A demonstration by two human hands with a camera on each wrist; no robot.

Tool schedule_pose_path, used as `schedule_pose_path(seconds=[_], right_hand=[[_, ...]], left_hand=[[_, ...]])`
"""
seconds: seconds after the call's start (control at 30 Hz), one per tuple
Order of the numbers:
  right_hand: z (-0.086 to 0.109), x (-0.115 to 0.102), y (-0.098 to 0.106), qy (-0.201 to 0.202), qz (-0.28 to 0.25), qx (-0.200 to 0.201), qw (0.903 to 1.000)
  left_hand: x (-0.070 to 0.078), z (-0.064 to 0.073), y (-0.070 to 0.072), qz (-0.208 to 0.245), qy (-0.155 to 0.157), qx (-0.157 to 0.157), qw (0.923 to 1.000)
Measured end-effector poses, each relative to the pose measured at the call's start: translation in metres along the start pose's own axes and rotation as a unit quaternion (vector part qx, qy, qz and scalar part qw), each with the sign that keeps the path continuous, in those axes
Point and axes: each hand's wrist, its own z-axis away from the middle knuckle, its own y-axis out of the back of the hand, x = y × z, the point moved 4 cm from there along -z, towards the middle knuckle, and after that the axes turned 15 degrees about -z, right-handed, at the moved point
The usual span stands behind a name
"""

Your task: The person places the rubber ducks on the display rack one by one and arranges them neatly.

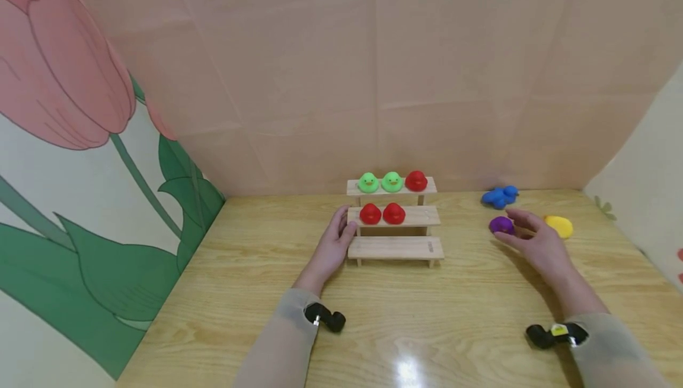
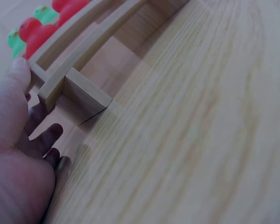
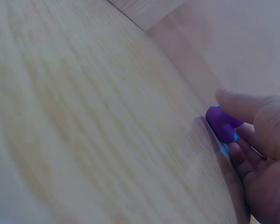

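A three-step wooden stand [image 1: 395, 248] stands mid-table. Two green ducks [image 1: 392, 182] and a red duck [image 1: 416, 181] sit on its top step, two more red ducks [image 1: 370, 214] on the middle one. My left hand [image 1: 332, 244] holds the stand's left end at the middle step, thumb at the step's end in the left wrist view. My right hand [image 1: 539, 247] is at a purple duck [image 1: 501, 225] on the right, thumb and forefinger spread on either side of it. In the right wrist view the purple duck [image 3: 221, 123] shows between thumb and fingers.
A blue duck [image 1: 500, 197] lies on the table behind the purple one. Right of it, partly behind my right hand, is a yellow toy [image 1: 559, 226]. A pinkish sheet [image 1: 299, 79] hangs along the table's back edge; a wall [image 1: 645, 210] borders the right side.
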Motion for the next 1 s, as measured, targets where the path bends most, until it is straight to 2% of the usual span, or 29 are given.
schedule_pose_path(seconds=[0.13, 0.3, 0.4, 0.73, 1.0], right_hand=[[-0.0023, -0.0031, -0.0022, 0.007, 0.023, -0.022, 0.9995], [-0.0029, -0.0038, -0.0058, 0.000, 0.018, -0.041, 0.9990], [-0.0024, -0.0031, -0.0057, -0.005, 0.024, -0.039, 0.9989], [-0.0028, -0.0043, -0.0048, 0.016, 0.046, -0.036, 0.9981], [-0.0030, -0.0025, -0.0040, 0.019, 0.042, -0.031, 0.9984]], left_hand=[[-0.0010, 0.0001, 0.0004, 0.011, -0.002, 0.000, 0.9999], [-0.0023, 0.0011, 0.0004, 0.014, -0.004, 0.000, 0.9999], [-0.0016, 0.0007, -0.0003, 0.015, -0.006, -0.003, 0.9999], [-0.0015, 0.0008, -0.0006, 0.015, -0.003, -0.003, 0.9999], [0.0006, 0.0006, -0.0012, 0.016, -0.008, -0.002, 0.9998]])
